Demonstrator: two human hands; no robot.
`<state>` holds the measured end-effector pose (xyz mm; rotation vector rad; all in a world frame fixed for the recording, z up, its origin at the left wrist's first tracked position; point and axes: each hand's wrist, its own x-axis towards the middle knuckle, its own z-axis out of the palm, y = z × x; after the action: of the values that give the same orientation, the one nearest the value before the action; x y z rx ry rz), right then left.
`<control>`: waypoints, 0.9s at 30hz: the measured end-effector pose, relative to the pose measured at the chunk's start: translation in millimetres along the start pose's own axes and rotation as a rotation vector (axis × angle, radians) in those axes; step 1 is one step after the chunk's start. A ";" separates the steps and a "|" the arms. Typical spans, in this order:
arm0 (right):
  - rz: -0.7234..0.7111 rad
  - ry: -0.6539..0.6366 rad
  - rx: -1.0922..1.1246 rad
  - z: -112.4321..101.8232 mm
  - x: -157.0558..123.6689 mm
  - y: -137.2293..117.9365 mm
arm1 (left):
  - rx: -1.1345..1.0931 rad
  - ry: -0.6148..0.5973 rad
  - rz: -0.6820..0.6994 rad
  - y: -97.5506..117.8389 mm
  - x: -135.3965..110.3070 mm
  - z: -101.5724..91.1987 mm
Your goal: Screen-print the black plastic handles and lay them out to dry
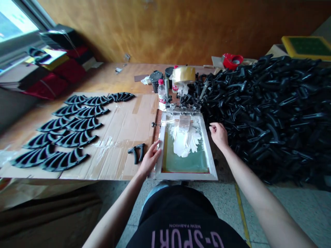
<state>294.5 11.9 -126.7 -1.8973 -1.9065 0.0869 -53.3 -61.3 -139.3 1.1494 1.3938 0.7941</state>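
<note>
Screen-printing frame (187,176) centred before you

It lies on the desk (111,77) between your hands, seemingly so both reach it. Your left hand (150,159) meets its left edge, grip unclear; your right hand (219,135) curls near the black plastic parts (261,103), contents hidden.

Your curled right hand (219,135) is hiding its palm; the right edge is cutting off your heap of black parts (274,110), the bottom your shirt (178,206)!

Cardboard (121,127) and heaped black parts (258,110) lie on the table (116,74).
</note>
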 end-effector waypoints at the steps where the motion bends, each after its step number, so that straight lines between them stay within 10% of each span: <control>1: -0.027 0.053 -0.003 -1.7 11.3 -10.1 | 0.032 0.005 -0.012 -12.7 3.2 2.9; 7: -0.364 -0.247 -0.109 18.3 21.6 -94.1 | 0.223 0.019 -0.016 -39.2 19.1 6.3; 14: -0.862 -0.409 -0.086 2.8 -46.8 -79.8 | 0.186 0.032 -0.044 -44.8 19.5 6.3; 21: -0.848 -0.134 -0.061 14.1 -59.3 -77.7 | 0.114 0.059 -0.048 -35.2 15.6 7.9; 27: -0.718 -0.167 0.037 10.6 -47.4 -86.3 | 0.071 0.013 -0.070 -22.7 11.2 4.3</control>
<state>208.0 -35.6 -118.5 -1.1105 -2.5574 0.0549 -52.8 -58.2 -164.8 1.1451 1.4749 0.7081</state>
